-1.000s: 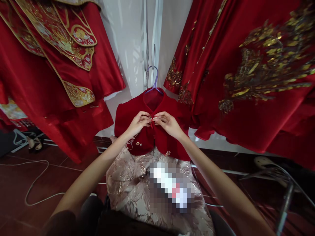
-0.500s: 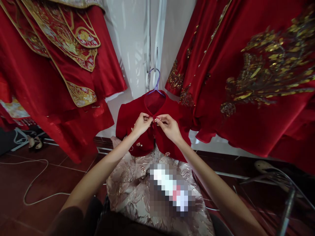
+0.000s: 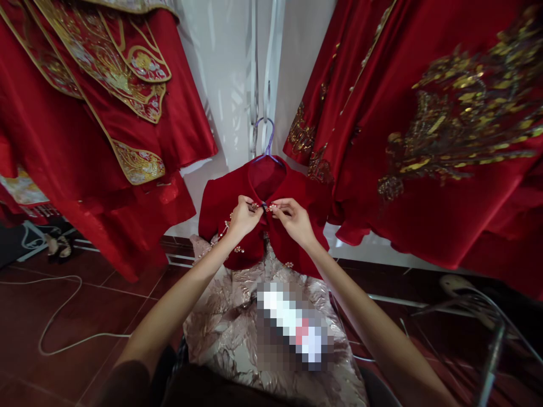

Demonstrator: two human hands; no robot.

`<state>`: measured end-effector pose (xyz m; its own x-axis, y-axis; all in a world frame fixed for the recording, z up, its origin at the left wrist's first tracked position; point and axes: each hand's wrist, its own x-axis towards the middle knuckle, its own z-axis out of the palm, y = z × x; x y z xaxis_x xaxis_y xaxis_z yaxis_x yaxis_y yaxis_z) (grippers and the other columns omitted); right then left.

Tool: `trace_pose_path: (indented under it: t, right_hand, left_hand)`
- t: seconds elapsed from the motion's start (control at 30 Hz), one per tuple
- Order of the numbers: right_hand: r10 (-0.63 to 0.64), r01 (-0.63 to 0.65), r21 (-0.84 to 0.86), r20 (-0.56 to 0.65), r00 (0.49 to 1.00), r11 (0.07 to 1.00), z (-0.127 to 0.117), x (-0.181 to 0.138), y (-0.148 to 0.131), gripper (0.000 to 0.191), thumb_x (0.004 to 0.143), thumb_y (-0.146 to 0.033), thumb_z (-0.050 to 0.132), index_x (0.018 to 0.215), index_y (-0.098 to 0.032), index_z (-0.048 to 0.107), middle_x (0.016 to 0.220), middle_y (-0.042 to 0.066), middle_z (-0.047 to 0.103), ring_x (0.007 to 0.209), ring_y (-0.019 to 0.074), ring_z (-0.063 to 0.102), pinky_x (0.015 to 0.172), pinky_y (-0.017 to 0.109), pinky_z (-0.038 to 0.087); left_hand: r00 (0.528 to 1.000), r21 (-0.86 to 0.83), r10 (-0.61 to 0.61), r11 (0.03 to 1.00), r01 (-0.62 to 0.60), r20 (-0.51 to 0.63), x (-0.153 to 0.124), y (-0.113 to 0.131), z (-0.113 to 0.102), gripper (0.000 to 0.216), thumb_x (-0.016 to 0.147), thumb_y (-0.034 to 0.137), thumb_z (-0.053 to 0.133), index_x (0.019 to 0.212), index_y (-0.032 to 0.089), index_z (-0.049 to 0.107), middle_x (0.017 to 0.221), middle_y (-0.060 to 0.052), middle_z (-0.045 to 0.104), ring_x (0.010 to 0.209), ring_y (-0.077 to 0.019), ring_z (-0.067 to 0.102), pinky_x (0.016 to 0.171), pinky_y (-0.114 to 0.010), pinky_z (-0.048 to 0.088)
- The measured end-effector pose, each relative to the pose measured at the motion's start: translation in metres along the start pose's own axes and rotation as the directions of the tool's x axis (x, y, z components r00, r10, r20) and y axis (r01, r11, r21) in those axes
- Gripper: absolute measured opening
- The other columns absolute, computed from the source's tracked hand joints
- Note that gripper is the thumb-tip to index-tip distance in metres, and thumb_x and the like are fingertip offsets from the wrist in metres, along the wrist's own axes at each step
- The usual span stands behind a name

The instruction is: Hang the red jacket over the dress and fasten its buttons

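Observation:
A short red jacket (image 3: 224, 195) hangs by a purple hanger (image 3: 268, 144) in front of me, its neck opening upward. At its front neckline my left hand (image 3: 246, 217) pinches the left front edge beside a small beaded ornament (image 3: 255, 207). Opposite, the fingers of my right hand (image 3: 294, 220) pinch a beaded fastener (image 3: 271, 208) on the other edge. A narrow gap with something dark shows between my fingertips; its details are too small to make out. More beaded trims (image 3: 238, 249) dot the jacket's lower front.
Embroidered red garments hang on the left (image 3: 182, 118) and right (image 3: 360, 147). Shiny pale-pink fabric (image 3: 229, 339) spreads over my lap, with a blurred-out object (image 3: 292, 325) on it. A white cable (image 3: 63, 277) curls across the tiled floor. A metal leg (image 3: 492, 362) stands at right.
My hands have drawn slightly apart at the neckline, and a small gap now shows between the two edges. More of the beading by my left hand is visible.

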<state>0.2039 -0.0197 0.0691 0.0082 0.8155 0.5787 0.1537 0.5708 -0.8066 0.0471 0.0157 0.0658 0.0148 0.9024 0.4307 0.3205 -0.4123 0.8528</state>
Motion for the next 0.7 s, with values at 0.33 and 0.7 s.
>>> trace_pose_path:
  t: [0.33,0.7]
  right_hand:
    - [0.031,-0.031,0.060,0.010,0.999,0.998,0.010,0.004,-0.005,0.028,0.074,-0.042,0.062,0.091,-0.020,0.059,0.090,0.005,0.064,0.080,0.0153,0.063,0.076,0.032,0.055]
    - [-0.049,0.045,-0.125,-0.029,0.998,0.991,0.019,0.000,-0.013,0.022,0.079,-0.036,0.058,0.095,-0.021,0.062,0.092,0.005,0.066,0.085,0.0164,0.063,0.077,0.031,0.054]
  left_hand:
    - [0.999,-0.296,0.028,0.955,-0.034,-0.025,-0.018,0.011,-0.020,0.036,0.065,0.045,0.070,0.083,0.015,0.057,0.076,-0.005,0.069,0.069,-0.0158,0.067,0.066,-0.028,0.055]
    - [0.994,-0.310,0.103,0.947,-0.085,0.041,-0.018,0.014,-0.015,0.027,0.067,0.033,0.070,0.087,0.013,0.068,0.093,-0.008,0.070,0.084,-0.0176,0.067,0.085,-0.034,0.053]
